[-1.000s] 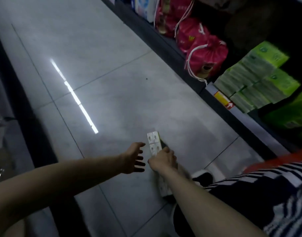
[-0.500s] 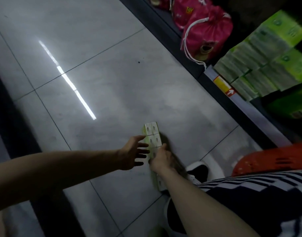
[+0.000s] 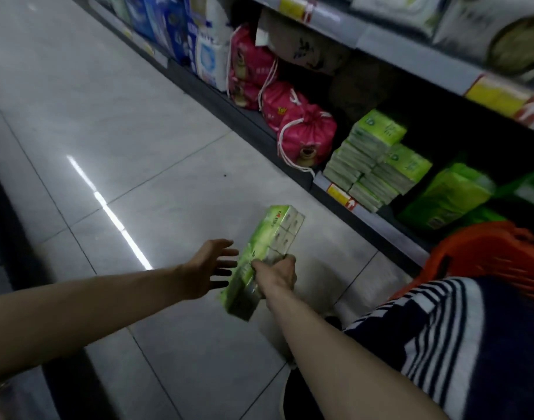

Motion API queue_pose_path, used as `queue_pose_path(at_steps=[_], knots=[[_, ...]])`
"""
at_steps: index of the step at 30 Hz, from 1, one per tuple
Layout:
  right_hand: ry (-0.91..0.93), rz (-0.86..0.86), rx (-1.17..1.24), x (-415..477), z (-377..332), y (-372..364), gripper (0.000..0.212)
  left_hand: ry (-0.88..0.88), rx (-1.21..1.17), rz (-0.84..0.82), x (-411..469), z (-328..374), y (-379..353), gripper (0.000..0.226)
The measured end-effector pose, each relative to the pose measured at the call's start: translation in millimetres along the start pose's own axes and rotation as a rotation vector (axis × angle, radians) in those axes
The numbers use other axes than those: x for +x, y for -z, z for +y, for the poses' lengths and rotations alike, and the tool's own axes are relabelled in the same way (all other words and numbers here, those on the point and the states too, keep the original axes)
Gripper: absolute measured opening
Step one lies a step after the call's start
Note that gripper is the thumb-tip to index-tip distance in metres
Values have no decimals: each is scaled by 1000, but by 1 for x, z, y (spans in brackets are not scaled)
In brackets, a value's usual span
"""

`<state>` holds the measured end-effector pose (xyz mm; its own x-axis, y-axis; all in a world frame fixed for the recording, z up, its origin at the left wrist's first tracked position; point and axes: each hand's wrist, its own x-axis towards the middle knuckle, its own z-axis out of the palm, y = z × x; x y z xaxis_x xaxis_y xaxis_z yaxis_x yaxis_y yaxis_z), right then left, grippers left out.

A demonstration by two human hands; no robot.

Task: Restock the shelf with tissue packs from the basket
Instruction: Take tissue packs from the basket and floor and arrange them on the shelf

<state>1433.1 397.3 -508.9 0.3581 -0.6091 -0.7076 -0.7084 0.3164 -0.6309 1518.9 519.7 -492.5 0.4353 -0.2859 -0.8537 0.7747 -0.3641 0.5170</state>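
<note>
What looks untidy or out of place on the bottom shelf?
The stacked green tissue packs sit unevenly, stepped and turned at an angle to the shelf edge. Beside them, a white cord of the pink drawstring bag hangs loose near that edge. Nothing looks spilled or torn.

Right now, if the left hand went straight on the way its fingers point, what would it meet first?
Most likely the green tissue multipack that the right hand grips. The open left hand points at its long side, though the gap between them is hard to judge.
</note>
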Motion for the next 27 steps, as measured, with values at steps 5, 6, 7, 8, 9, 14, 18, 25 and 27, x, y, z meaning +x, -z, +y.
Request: queue_pose_path(at_steps=[5, 6, 7, 8, 9, 14, 18, 25, 27], knots=[[118, -20, 312, -35, -63, 39, 60, -94, 83, 164, -65, 38, -14, 39], [169, -23, 339, -37, -74, 51, 60, -87, 79, 179, -78, 45, -19, 42], [211, -28, 369, -39, -84, 64, 59, -89, 64, 182, -89, 54, -25, 45], [248, -41, 405, -42, -95, 79, 59, -100, 40, 172, -100, 63, -34, 49], [268, -61, 427, -54, -107, 98, 60, -119, 14, 152, -109, 73, -45, 51], [290, -126, 492, -89, -154, 187, 39, -269, -25, -25, -140, 123, -119, 52], [289, -85, 493, -78, -172, 247, 36, -372, -27, -61, -151, 135, -185, 34], [231, -91, 373, -23, -156, 286, 66, -403, -94, 32, -123, 102, -251, 12], [228, -78, 378, -5, -147, 280, 73, -454, -98, 101, -106, 87, -258, 20]])
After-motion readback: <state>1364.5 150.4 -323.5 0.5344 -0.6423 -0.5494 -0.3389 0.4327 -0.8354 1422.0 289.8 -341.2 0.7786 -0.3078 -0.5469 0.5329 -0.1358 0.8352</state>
